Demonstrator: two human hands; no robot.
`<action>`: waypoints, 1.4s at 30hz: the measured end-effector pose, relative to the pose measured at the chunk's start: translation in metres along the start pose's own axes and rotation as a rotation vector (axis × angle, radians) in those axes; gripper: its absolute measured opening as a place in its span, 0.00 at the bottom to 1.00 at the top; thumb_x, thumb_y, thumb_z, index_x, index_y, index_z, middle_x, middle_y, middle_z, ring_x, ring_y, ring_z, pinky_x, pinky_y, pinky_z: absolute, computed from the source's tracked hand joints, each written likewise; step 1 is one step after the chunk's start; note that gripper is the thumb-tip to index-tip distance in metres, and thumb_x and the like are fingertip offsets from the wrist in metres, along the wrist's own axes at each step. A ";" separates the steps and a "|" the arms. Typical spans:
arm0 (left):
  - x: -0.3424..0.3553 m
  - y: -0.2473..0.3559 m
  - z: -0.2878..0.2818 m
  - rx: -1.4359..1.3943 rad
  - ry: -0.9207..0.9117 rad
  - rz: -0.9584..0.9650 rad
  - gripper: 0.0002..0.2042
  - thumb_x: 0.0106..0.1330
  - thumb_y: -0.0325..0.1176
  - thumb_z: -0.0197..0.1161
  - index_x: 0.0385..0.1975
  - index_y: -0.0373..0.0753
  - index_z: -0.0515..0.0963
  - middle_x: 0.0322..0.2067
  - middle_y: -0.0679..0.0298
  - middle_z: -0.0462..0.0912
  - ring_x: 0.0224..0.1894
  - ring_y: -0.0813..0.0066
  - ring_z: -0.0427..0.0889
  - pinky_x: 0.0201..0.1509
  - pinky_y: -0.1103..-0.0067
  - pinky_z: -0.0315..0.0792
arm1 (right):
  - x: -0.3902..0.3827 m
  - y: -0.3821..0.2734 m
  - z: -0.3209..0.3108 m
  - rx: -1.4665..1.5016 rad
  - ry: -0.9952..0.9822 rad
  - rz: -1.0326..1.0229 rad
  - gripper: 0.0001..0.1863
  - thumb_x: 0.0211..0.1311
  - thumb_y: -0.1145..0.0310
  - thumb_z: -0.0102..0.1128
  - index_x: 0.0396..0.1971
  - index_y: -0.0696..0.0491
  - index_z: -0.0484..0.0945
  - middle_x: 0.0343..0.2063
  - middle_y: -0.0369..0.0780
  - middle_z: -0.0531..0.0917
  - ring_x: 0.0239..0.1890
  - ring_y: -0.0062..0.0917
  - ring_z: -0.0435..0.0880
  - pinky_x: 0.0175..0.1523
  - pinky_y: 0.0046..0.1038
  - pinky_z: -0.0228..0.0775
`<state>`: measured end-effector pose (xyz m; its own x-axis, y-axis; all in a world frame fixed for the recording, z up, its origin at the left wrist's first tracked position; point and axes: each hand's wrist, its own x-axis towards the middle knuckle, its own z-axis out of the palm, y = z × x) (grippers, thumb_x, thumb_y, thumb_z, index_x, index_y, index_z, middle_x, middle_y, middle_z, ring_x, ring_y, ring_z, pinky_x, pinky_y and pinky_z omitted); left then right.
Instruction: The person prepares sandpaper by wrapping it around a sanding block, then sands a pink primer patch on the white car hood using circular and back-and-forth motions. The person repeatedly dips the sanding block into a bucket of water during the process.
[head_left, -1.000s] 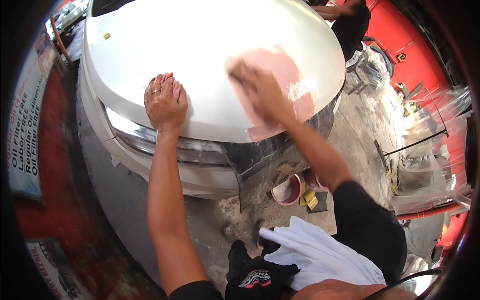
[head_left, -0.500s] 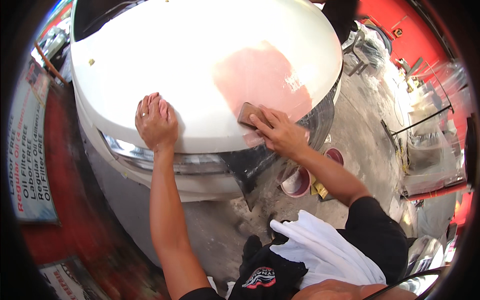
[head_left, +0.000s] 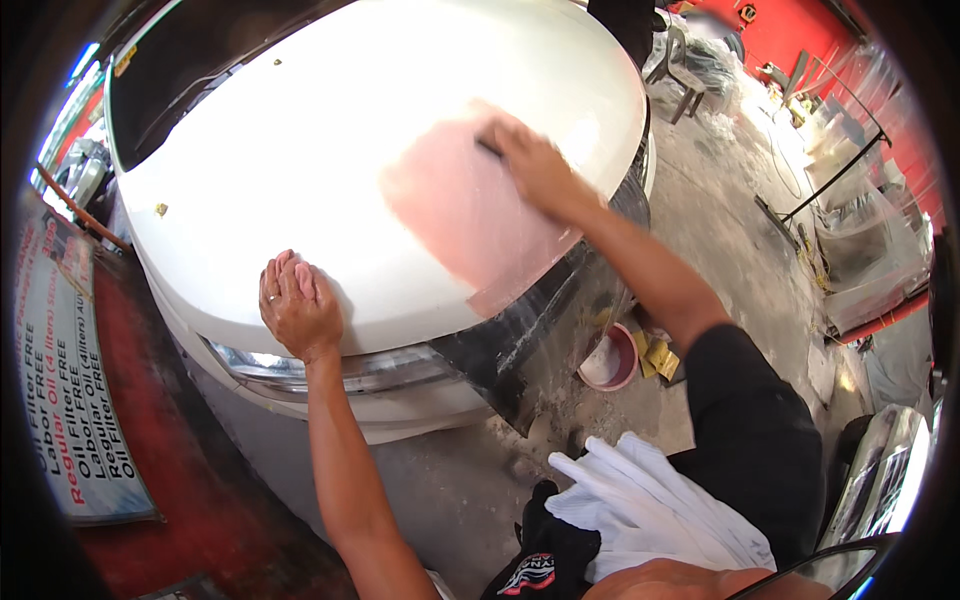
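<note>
A white car hood [head_left: 320,160] stretches out before me, with a pink patch of body filler [head_left: 450,200] on its right part. My right hand [head_left: 540,175] is closed around a dark sanding block [head_left: 489,138], which lies against the far part of the patch. Motion blurs that hand slightly, and its fingers cover much of the block. Near the hood's front edge, my left hand [head_left: 300,308] rests on the white paint with its fingers curled in. Something pinkish shows between those fingers; I cannot tell whether it is skin or a held thing.
Below the hood are a headlight [head_left: 265,365] and black masking [head_left: 500,370]. On the floor stands a reddish bucket [head_left: 612,362] beside yellowish sheets [head_left: 658,357]. A signboard [head_left: 75,400] leans at left. Farther right are a grey chair [head_left: 680,75] and a black metal stand [head_left: 835,180].
My right hand has carried the sanding block from the patch's near edge to its far part. My left hand stays on the hood. The whole view has shifted a little.
</note>
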<state>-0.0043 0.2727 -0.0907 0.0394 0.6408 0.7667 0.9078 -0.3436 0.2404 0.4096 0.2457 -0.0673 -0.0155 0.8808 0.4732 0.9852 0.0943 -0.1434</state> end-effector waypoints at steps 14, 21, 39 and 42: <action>0.000 0.000 -0.002 0.024 -0.007 -0.001 0.15 0.72 0.37 0.61 0.54 0.41 0.84 0.59 0.65 0.85 0.69 0.59 0.75 0.73 0.63 0.66 | -0.028 0.011 -0.026 0.255 0.096 0.216 0.30 0.65 0.73 0.58 0.69 0.48 0.72 0.59 0.50 0.78 0.57 0.52 0.79 0.64 0.48 0.71; 0.001 -0.011 -0.002 0.045 -0.054 -0.032 0.14 0.72 0.37 0.61 0.53 0.40 0.84 0.61 0.65 0.84 0.69 0.59 0.75 0.74 0.63 0.64 | -0.085 0.016 -0.010 0.318 0.215 0.294 0.27 0.63 0.74 0.59 0.65 0.50 0.77 0.50 0.52 0.82 0.48 0.56 0.81 0.54 0.47 0.74; -0.002 -0.020 0.000 0.061 -0.031 -0.002 0.16 0.74 0.40 0.58 0.54 0.40 0.83 0.62 0.62 0.83 0.69 0.56 0.75 0.73 0.62 0.64 | -0.156 -0.020 0.001 0.151 0.283 0.358 0.26 0.67 0.67 0.61 0.65 0.44 0.78 0.58 0.50 0.80 0.53 0.53 0.78 0.60 0.50 0.71; -0.001 -0.012 0.003 0.028 -0.088 0.028 0.16 0.72 0.38 0.60 0.55 0.39 0.83 0.62 0.62 0.83 0.69 0.57 0.75 0.73 0.61 0.64 | -0.091 0.024 -0.030 0.217 0.204 0.544 0.30 0.63 0.71 0.65 0.67 0.42 0.78 0.60 0.49 0.79 0.56 0.53 0.78 0.63 0.48 0.70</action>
<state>-0.0143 0.2785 -0.0957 0.1009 0.6896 0.7171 0.9169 -0.3441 0.2020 0.4398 0.1539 -0.0874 0.5335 0.7250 0.4357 0.7849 -0.2324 -0.5743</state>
